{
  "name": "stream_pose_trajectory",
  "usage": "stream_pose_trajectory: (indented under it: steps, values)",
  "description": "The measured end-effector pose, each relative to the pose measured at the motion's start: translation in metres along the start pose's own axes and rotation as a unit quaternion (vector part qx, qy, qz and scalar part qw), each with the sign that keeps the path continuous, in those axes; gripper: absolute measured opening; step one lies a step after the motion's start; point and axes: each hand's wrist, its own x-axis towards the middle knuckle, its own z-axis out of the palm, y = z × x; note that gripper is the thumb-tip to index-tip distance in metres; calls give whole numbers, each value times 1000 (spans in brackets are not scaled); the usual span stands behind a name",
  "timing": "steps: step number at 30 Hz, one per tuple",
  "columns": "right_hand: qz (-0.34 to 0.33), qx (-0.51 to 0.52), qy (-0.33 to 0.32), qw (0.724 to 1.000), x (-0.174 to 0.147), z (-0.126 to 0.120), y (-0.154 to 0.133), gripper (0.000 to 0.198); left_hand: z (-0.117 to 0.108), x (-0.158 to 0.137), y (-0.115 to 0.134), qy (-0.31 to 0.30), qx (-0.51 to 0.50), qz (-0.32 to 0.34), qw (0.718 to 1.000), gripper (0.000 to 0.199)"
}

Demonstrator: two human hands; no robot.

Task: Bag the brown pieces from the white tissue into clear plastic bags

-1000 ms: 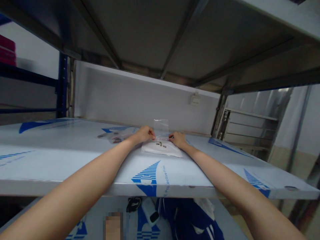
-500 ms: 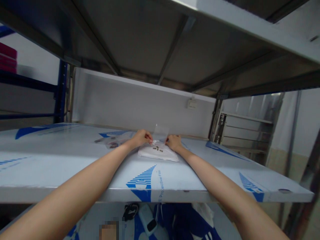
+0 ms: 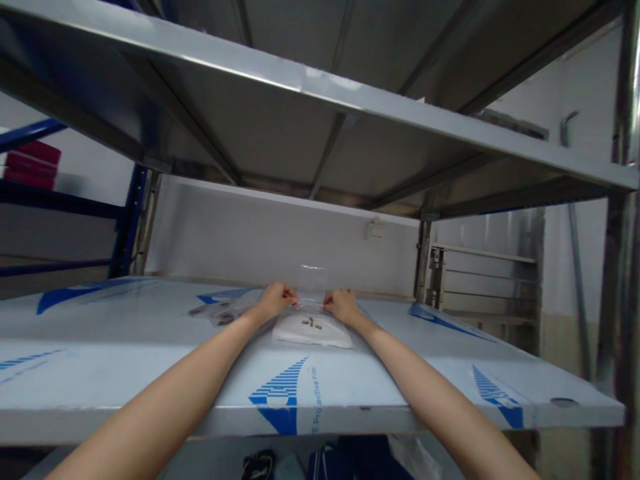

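Note:
A clear plastic bag (image 3: 313, 279) with something white and flat inside lies toward the back of the shelf, its transparent flap standing up. Several small dark pieces (image 3: 311, 323) rest on or in its white part; which of the two I cannot tell. My left hand (image 3: 278, 298) pinches the bag at its left side, just below the flap. On the right side, my right hand (image 3: 342, 304) grips it the same way, fingers closed. Left of my left hand lie more clear bags (image 3: 223, 312) with small dark items, partly covered by my forearm.
The shelf (image 3: 165, 373) is covered in white film with blue prints. Another metal shelf (image 3: 270, 120) hangs low overhead. Metal posts (image 3: 423, 260) stand at the back corners, before a white wall (image 3: 270, 230). Dark blue cloth (image 3: 370, 460) lies on the level below.
The camera view has tilted upward, so the shelf and hands sit lower in the picture. Both hands keep their hold on the bag, and its flap still stands up.

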Motion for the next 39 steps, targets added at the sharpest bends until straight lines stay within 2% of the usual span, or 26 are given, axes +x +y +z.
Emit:
stream_pose_trajectory:
  steps: [2,5,10,13,14,18,21,28,32,39]
  values:
    - [-27,108,-39,993,-1,-2,1,20,-3,0,0,13,10,4,1000,10]
    - [-95,230,-106,963,-4,-3,1,21,-5,-2,2,14,15,12,1000,11]
    - [-117,307,-95,940,-5,-5,2,29,-5,-4,7,20,41,-1,999,12]
    - [-140,373,-136,907,-5,-8,4,32,-6,-5,10,31,40,-6,999,12]
    - [-136,381,-138,904,-5,-8,4,33,-7,-5,11,33,38,-5,999,11]
    - [-86,371,-84,921,-3,-6,6,28,-7,-7,16,17,25,9,999,10]
    - [-74,380,-58,920,0,-4,8,26,-4,-8,19,-12,1,22,1000,11]
    - [-96,401,-55,910,1,-3,10,25,2,-7,14,-79,-43,30,996,12]
    - [-77,414,-21,907,3,0,9,22,2,-6,15,-80,-40,22,996,12]
    - [-90,386,-37,917,5,-3,6,14,-1,-7,28,-89,-30,5,996,2]
